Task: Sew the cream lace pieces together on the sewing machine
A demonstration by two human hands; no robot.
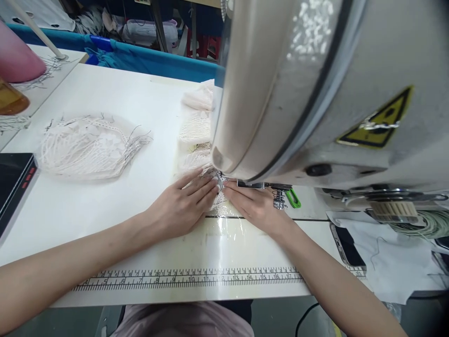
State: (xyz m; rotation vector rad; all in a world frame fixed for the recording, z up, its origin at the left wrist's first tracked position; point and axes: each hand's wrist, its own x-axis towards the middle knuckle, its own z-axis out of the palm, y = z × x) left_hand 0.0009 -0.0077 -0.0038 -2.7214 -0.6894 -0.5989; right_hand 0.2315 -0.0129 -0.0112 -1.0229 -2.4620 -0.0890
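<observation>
White lace fabric (pixel 195 128) lies gathered along the left side of the sewing machine head (pixel 280 93), its near end under my fingers. My left hand (pixel 189 201) rests on that end, palm down, with fingers stretched out flat. From the right, my right hand (pixel 254 206) reaches under the machine head, its extended fingers touching the lace edge close to the left fingertips. The machine hides the needle area and part of the lace. Beside the right hand are a metal tension spring (pixel 279 199) and a green clip-like piece (pixel 293 198).
A bundle of white lace (pixel 84 147) with loose dark threads lies on the table at left. Near it is a black box (pixel 14 187). A pink thread cone (pixel 17 51) stands behind. A printed ruler (pixel 192 279) runs along the front edge; a phone (pixel 347 245) lies right.
</observation>
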